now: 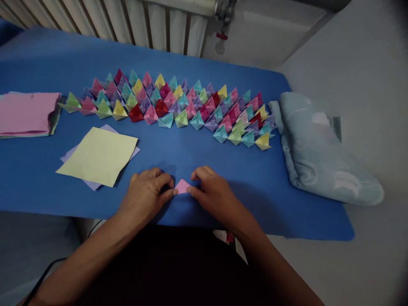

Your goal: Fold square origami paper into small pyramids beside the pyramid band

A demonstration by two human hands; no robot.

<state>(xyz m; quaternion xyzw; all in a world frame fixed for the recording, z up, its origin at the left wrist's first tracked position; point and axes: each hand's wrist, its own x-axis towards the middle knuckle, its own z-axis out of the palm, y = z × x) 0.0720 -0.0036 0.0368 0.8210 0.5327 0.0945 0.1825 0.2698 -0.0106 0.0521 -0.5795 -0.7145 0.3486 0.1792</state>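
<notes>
A small pink folded paper (182,186), its visible part a triangle with the point facing away from me, lies on the blue table near the front edge. The thumb of my left hand (149,187) presses on its left corner, with the fingers curled beside it. On its right corner rests the thumb of my right hand (210,189), whose fingers are bent above the table. Both hands are closed around the paper's ends. Beyond my hands stand rows of colourful folded paper boats (181,100).
Left of my hands lie a yellow paper sheet (100,155) and, under it, a purple sheet (95,185). A stack of pink and other sheets (25,112) is at the far left. A folded light-blue blanket (312,148) covers the table's right end. Behind the table is a white radiator (156,27).
</notes>
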